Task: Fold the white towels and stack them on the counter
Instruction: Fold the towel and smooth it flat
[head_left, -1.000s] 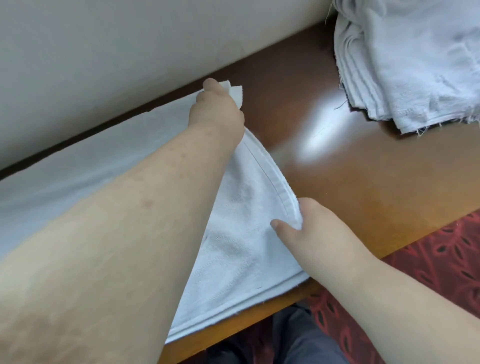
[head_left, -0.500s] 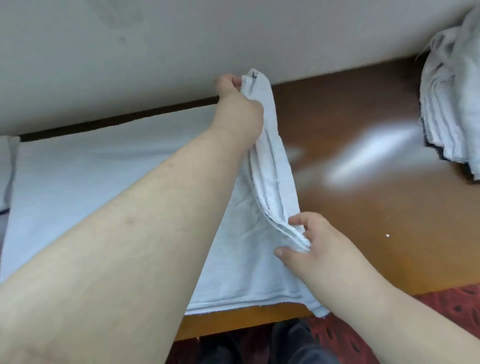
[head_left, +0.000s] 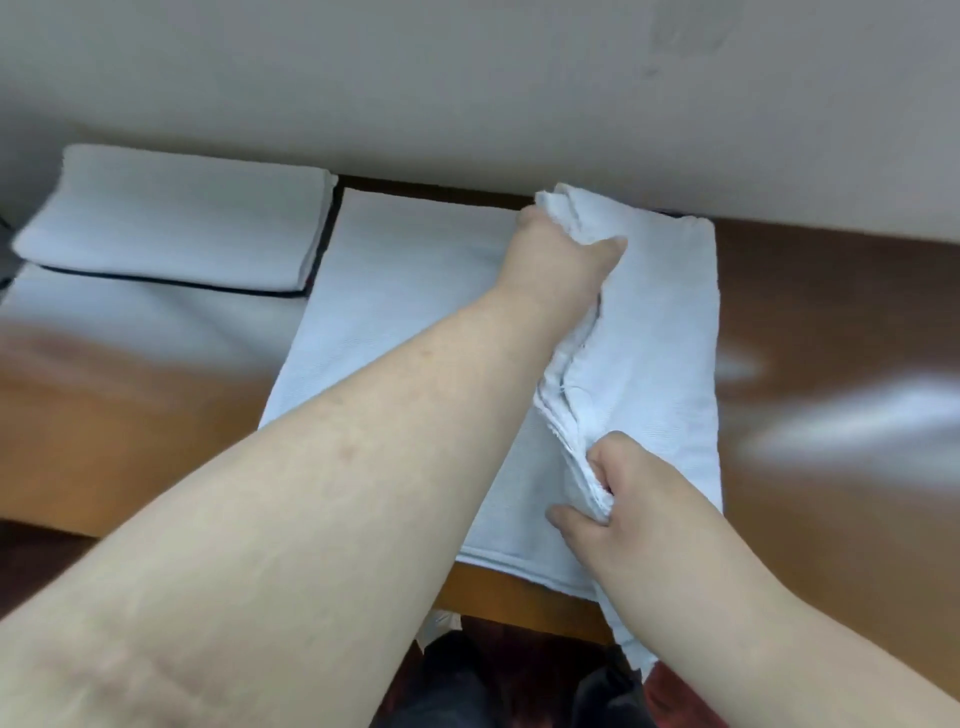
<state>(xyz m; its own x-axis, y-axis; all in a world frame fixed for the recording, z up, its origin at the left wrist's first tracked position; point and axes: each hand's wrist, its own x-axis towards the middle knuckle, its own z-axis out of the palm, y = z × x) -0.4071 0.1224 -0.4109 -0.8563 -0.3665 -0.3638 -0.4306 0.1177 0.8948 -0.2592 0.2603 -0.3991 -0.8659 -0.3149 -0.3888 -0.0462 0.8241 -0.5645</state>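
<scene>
A white towel (head_left: 660, 332) lies across the glossy wooden counter (head_left: 831, 322), partly folded over itself. My left hand (head_left: 561, 260) grips the far corner of its raised edge near the wall. My right hand (head_left: 623, 504) pinches the near end of the same edge, several layers bunched between thumb and fingers. The lifted edge runs between my two hands, above the flat lower part of the towel (head_left: 395, 312). A stack of folded white towels (head_left: 176, 218) sits at the far left of the counter.
A pale wall (head_left: 467, 78) runs right behind the counter. The counter's front edge (head_left: 519, 608) is close to my body, with dark trousers (head_left: 457, 680) and red patterned floor below. Bare wood shows to the right and at the left front.
Both hands carried the towel's right edge leftward over the flat part. My view swung left: the folded stack at far left came into sight and the loose towel pile at right left the frame.
</scene>
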